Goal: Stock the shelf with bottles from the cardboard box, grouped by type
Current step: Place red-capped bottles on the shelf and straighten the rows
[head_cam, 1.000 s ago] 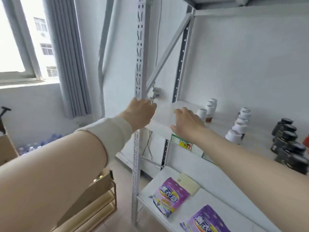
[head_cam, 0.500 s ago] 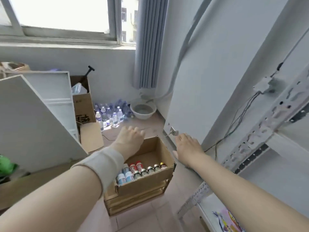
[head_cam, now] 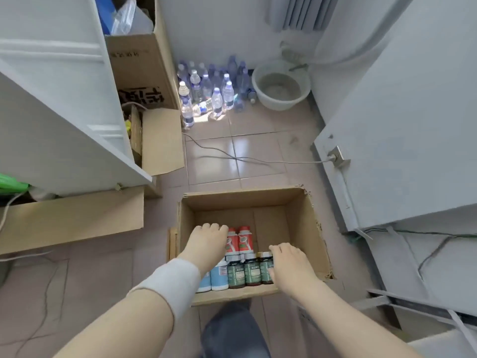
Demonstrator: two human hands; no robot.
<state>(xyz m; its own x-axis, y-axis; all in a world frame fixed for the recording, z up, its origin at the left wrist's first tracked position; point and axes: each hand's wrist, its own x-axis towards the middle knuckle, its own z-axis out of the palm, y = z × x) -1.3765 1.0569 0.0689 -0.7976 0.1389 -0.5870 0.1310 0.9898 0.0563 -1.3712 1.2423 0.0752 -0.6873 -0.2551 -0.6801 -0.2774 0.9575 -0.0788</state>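
Observation:
An open cardboard box [head_cam: 318, 229] stands on the tiled floor below me. Along its near side lie two red-and-white bottles [head_cam: 245, 240], three dark green-labelled bottles [head_cam: 251, 272] and pale blue-and-white bottles [head_cam: 219, 276]. My left hand [head_cam: 206, 242] hovers inside the box's left part, next to the red bottles, fingers bent loosely downward. My right hand [head_cam: 286, 263] is over the right end of the green row, its thumb beside the last green bottle. What lies under either palm is hidden. Only a grey edge of the shelf frame [head_cam: 413, 301] shows at the lower right.
Several water bottles [head_cam: 214, 86] and a pale basin [head_cam: 281, 85] stand against the far wall. A cable [head_cam: 245, 158] crosses the tiles to a wall socket. A tall carton [head_cam: 144, 65], flat cardboard and a leaning white panel [head_cam: 51, 99] crowd the left. My knee [head_cam: 232, 329] is just behind the box.
My view swung from the shelf down to the floor box. Both hands left the shelf and dropped into the box, over the bottles.

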